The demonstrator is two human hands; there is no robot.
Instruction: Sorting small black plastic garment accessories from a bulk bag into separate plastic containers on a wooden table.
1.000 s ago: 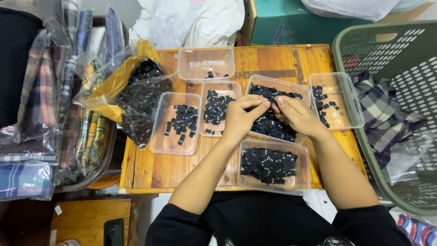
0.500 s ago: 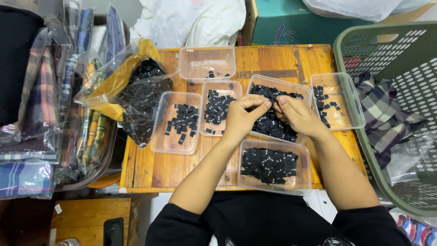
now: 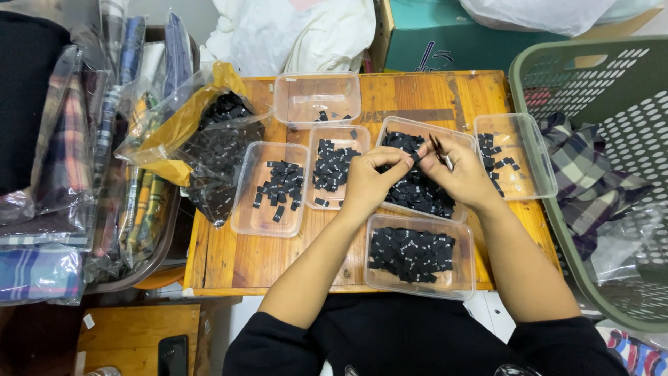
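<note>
My left hand (image 3: pixel 372 177) pinches a small black label (image 3: pixel 415 157) above a clear tray (image 3: pixel 393 132) full of black labels. My right hand (image 3: pixel 463 174) holds small metal scissors (image 3: pixel 438 150), their blades close to that label. Both hands hover over the middle tray. In front of it a second clear tray (image 3: pixel 376 278) holds a neat pile of black labels. To the left, two clear trays (image 3: pixel 243 216) (image 3: pixel 316 136) hold loose black labels. Another tray (image 3: pixel 536 163) with a few labels sits right of my right hand. A nearly bare tray (image 3: pixel 306 97) stands at the back.
All trays rest on a small wooden table (image 3: pixel 229 257). A clear plastic bag (image 3: pixel 216 150) of black labels with a yellow liner lies at its left edge. A green laundry basket (image 3: pixel 619 139) with plaid cloth stands right. Bagged plaid fabrics (image 3: pixel 56 209) pile up left.
Both hands have stayed over the middle tray. The fingers have shifted slightly, and the scissors' blades now show above my right hand.
</note>
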